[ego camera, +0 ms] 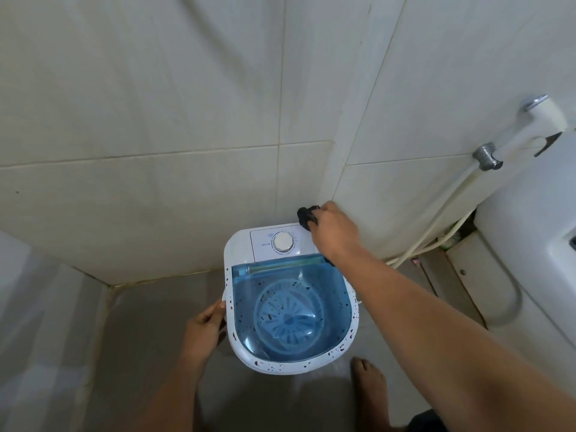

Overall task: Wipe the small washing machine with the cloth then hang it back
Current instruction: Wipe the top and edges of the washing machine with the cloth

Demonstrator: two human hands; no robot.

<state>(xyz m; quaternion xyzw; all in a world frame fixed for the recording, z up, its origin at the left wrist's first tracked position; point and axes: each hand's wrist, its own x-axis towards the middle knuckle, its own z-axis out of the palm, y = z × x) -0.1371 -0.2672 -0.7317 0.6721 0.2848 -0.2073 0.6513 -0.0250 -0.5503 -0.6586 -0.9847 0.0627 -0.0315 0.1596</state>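
Right hand (335, 232) grips one cloth (307, 217); left hand (204, 328) clasps one washing machine (240, 251).

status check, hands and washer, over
Right hand shut on dark cloth at washing machine back right corner. Left hand steadies its left side. Lid and rim still speckled. Nothing blocking.

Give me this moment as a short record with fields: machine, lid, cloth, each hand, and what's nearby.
machine: small washing machine, white, on the floor against the tiled wall
lid: blue see-through lid, closed, dark specks on it and the rim
cloth: dark cloth, bunched at the back right corner by the dial
right hand: right hand gripping the cloth
left hand: left hand on the machine's left side
nearby: spray hose on the wall
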